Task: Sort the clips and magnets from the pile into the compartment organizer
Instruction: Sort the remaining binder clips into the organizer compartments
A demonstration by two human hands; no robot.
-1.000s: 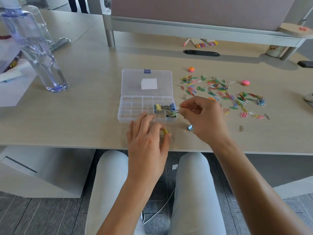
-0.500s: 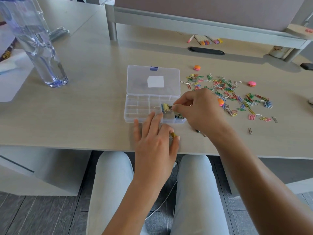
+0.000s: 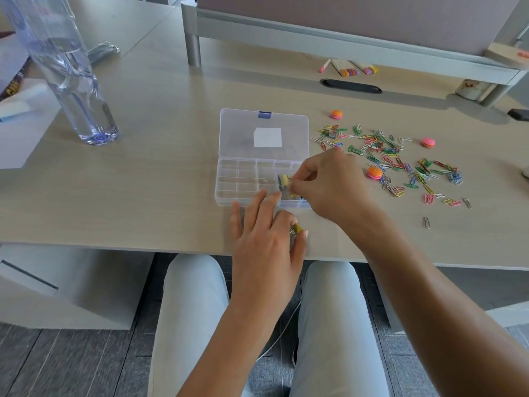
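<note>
Over the near right corner of the compartment organizer [image 3: 259,183], the right hand [image 3: 333,186] is seen with thumb and forefinger pinched together on the wire handle of a yellow binder clip [image 3: 284,179], which is being held down into a right-hand compartment where a few other binder clips can be made out, their number too hidden to count. Just in front of the box, at the near edge of the surface [image 3: 160,179], the left hand [image 3: 266,239] is held with its outer fingers spread flat and its thumb and forefinger closed on a second clip, olive-yellow [image 3: 296,228], only a tip of which is shown. That second clip lies directly toward the person from the filled compartment, so a short move away from the body would be judged enough, and the left hand is clearly the nearer one for it. The organizer's long axis is laid across the view, its clear lid [image 3: 263,133] folded back and flat on the far side. To the right, well apart from the left hand but near the right, the paper clip pile [image 3: 395,164] is scattered, far too many pieces to be counted. Three round magnets are counted: one orange by the right hand [image 3: 374,172], one orange beyond the pile [image 3: 336,114], one pink at the far right [image 3: 428,142]. Most of the sorting is judged yet to be done.
</note>
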